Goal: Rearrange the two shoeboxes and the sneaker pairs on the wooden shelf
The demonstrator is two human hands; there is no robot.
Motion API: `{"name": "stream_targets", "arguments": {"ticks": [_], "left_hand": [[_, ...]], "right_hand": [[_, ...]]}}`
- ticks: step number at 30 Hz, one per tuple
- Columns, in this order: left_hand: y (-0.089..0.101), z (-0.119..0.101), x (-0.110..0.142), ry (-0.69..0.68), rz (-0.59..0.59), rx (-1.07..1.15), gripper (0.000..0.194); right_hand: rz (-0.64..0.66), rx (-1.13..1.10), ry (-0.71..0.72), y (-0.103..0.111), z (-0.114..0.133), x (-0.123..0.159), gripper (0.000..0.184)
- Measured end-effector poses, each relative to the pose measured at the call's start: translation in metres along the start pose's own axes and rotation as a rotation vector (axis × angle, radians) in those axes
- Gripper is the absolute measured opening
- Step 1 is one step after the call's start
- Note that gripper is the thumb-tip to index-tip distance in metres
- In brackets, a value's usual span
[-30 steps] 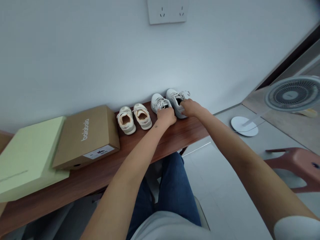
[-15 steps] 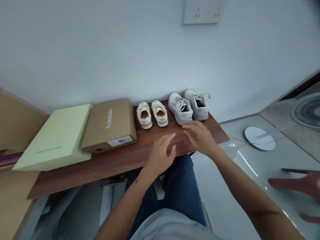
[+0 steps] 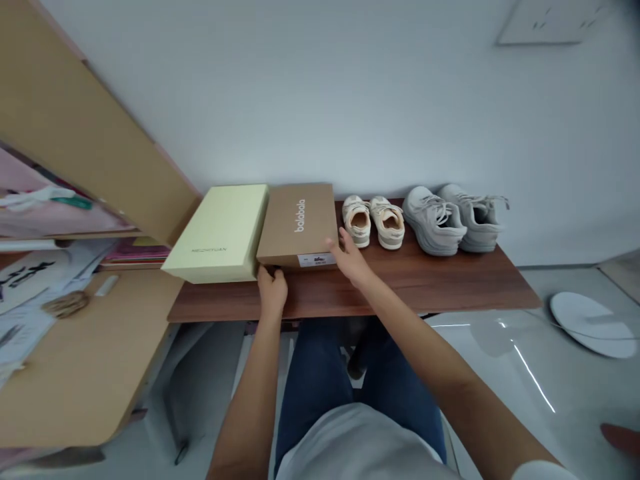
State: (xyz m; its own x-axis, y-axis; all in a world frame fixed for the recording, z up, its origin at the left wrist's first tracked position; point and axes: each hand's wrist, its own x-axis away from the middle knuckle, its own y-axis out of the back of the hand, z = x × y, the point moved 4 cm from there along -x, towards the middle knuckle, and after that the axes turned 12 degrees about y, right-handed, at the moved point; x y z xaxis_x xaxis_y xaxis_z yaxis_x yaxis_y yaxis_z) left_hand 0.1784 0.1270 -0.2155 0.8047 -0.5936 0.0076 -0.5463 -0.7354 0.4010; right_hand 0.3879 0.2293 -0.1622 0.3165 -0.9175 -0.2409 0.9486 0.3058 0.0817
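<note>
Moved leftward, with left hand (image 3: pixel 273 291) and right hand (image 3: pixel 354 263) alike, from around the white sneakers (image 3: pixel 434 230) to the brown box (image 3: pixel 300 223); apparently occupied now with the box rather than the sneakers. Nearest, touching the lower front-left corner with bent fingers of the left hand, firmness of hold impossible to tell. Touching the front-right corner, beside the printed label (image 3: pixel 311 260), with the right hand, thumb and fingers spread, not clenched. Set between the two, apparently resting flat on the reddish-brown bench (image 3: pixel 400 287), just right of the pale green box (image 3: pixel 220 227). Standing farther rightward, small cream shoes (image 3: pixel 360 239) just beside the brown box, then the sneakers. Farthest back, a pale wall (image 3: pixel 375 100) with a socket plate (image 3: pixel 555 20) high at right.
</note>
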Motion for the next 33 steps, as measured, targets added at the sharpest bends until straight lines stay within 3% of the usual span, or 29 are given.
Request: {"name": "stream_targets", "arguments": {"ticks": [4, 7, 10, 12, 14, 17, 19, 23, 26, 30, 33], "left_hand": [[0.008, -0.019, -0.001, 0.013, -0.01, 0.039, 0.047], [0.026, -0.061, 0.019, -0.221, -0.082, 0.085, 0.046], [0.037, -0.109, 0.045, -0.477, -0.217, 0.078, 0.041], [0.033, -0.133, 0.061, -0.578, -0.244, 0.068, 0.049], [0.021, -0.146, 0.074, -0.647, -0.195, 0.025, 0.058], [0.001, -0.15, 0.084, -0.732, -0.064, -0.101, 0.056], [-0.011, -0.146, 0.086, -0.762, -0.007, -0.178, 0.052], [-0.033, -0.135, 0.081, -0.766, 0.057, -0.298, 0.049], [-0.053, -0.123, 0.075, -0.793, 0.152, -0.381, 0.047], [-0.072, -0.114, 0.068, -0.838, 0.244, -0.429, 0.046], [-0.092, -0.126, 0.07, -0.816, 0.274, -0.402, 0.042]], "right_hand": [[-0.034, -0.103, -0.068, -0.006, -0.018, -0.014, 0.082], [-0.063, -0.252, -0.196, -0.007, -0.025, -0.002, 0.071], [-0.012, -0.404, -0.352, -0.024, -0.025, 0.012, 0.055], [0.028, -0.455, -0.388, -0.033, -0.017, 0.016, 0.043], [0.086, -0.543, -0.384, -0.034, -0.004, 0.017, 0.041], [0.203, -0.71, -0.362, -0.025, 0.017, 0.013, 0.058], [0.213, -0.732, -0.372, -0.018, 0.02, 0.008, 0.058], [0.014, -0.566, -0.371, -0.01, -0.003, 0.003, 0.037], [-0.084, -0.25, -0.162, 0.01, -0.012, 0.003, 0.032], [-0.181, 0.312, 0.304, 0.069, 0.006, 0.0, 0.028], [-0.346, 0.685, 0.368, 0.114, 0.008, -0.012, 0.031]]}}
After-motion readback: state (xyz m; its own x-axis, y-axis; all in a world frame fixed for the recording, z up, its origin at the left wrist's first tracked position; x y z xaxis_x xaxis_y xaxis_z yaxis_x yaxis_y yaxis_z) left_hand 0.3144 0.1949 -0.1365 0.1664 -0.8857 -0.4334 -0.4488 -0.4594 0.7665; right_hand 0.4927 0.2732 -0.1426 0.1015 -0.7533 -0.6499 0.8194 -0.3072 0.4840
